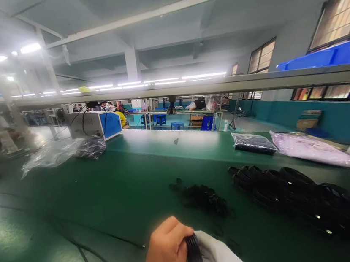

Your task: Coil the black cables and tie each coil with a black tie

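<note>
My bare left hand (168, 251) is closed around a bundled black cable (194, 250), with its thumb pressed on the top. My right hand (217, 255), in a white glove, grips the same bundle from the other side. The cable's turns lie side by side; its lower part is hidden by the hands and the frame edge. Ahead on the green table (114, 206) lies a small tangled pile of black pieces (204, 199), too dark to make out. To the right is a big heap of coiled black cables (291, 197) with shiny ends.
Loose black cables (92, 260) run across the left of the table. A blue and white machine (97, 123) stands at the back left beside clear plastic bags (53, 153). Bagged packs (317, 149) lie at the back right. A shelf bar (189, 87) crosses above, bearing a blue bin (328, 56).
</note>
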The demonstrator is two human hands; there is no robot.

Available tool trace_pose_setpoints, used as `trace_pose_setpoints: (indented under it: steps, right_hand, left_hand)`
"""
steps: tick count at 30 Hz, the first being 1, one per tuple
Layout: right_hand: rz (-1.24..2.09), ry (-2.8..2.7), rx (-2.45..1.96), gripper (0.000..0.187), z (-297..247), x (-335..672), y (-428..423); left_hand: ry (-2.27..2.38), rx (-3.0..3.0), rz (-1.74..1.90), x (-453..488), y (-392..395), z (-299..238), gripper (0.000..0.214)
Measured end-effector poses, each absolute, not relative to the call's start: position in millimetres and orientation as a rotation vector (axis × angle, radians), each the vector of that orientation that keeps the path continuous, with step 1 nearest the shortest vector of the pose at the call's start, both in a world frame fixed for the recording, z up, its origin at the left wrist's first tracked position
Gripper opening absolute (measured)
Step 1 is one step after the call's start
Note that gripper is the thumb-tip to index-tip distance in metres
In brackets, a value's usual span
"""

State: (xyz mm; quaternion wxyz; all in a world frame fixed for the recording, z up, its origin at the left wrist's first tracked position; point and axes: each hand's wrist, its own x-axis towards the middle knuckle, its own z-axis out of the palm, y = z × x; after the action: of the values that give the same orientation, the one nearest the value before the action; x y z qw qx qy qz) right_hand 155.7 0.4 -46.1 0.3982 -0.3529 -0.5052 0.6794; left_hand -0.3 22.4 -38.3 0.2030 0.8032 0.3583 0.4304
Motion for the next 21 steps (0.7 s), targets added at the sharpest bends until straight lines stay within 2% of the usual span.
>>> trace_pose_setpoints:
  steps: [4, 9, 15, 19, 21]
  right_hand:
    - [1.875, -1.082, -0.749, 0.058, -37.7, 154.4, -7.6]
    - [2.115, -0.703, -0.477, 0.04, -30.6, 158.6, -14.7]
    - [2.325, -0.567, -0.358, 0.044, -31.7, 155.0, -11.5]
    - [2.174, -0.604, -0.547, 0.035, -35.6, 153.7, -10.5]
    - [2.037, -0.739, -0.611, 0.036, -38.0, 154.9, -9.9]
  left_hand:
    - [1.093, 2.167, 1.112, 0.8, 25.9, -32.9, 0.033]
    - [1.02, 1.798, 0.858, -16.1, 36.7, -7.6, 0.026]
    - [0.605, 1.465, 0.608, -32.1, 44.0, -6.3, 0.048]
    - [0.695, 1.512, 0.683, -28.4, 44.0, -15.1, 0.042]
    - [0.815, 1.574, 0.69, -26.9, 43.8, -17.0, 0.041]
